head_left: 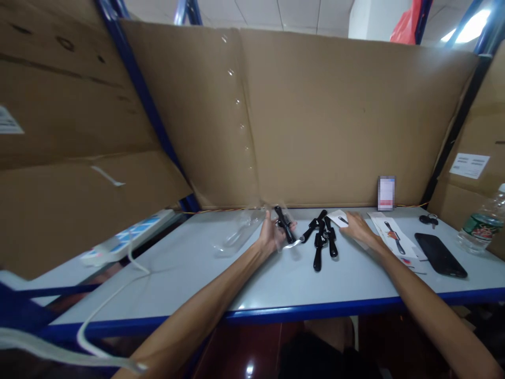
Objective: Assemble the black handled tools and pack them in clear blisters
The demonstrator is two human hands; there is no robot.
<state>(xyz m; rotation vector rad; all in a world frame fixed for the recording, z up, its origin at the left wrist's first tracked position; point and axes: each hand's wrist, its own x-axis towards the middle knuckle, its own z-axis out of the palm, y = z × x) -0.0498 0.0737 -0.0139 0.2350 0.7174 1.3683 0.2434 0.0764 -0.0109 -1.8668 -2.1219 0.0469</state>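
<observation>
My left hand (269, 231) is closed around a clear plastic package (282, 210) with a black spokeshave (284, 225) in or on it; glare hides which. To its right lie several more black spokeshaves (319, 245) in a loose group on the table. My right hand (355, 227) pinches a white card (338, 218) with a small dark tool picture, just behind that group. A larger printed card (391, 235) showing a spokeshave lies right of my right hand. Clear empty-looking plastic packaging (236, 231) rests to the left of my left hand.
The grey tabletop (276, 289) has a blue front edge. A phone (385, 193) leans against the cardboard wall (347, 116). At right are a black phone (440, 255), keys (429, 220) and a water bottle (482, 226). A power strip (130, 237) with a white cable (102, 302) is at left.
</observation>
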